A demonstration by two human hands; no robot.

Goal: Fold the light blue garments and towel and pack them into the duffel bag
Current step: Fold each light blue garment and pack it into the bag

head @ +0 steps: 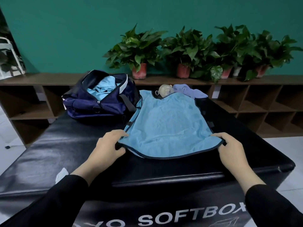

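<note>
A: Worktop (49,153) first. Black padded box, duffel bag (101,102) at far left, unzipped, some light blue cloth (101,87) already inside.

B: And the piece in hand?

A: Light blue garment (167,125) spread flat right of the bag, long axis running away from the person, neck end far, hem near. Purple towel (190,91) bunched just beyond the neck, a clear bottle (165,90) beside it.

B: Grip?

A: Left hand (108,146) pinches the near-left hem corner; right hand (229,146) pinches the near-right corner. Both grips narrow, on cloth, hem slightly lifted.

B: What does the next move turn on?

A: My read: garment lies straight ahead of both hands, so the hem likely goes forward toward the neck. Left hand sits nearer the bag.
</note>
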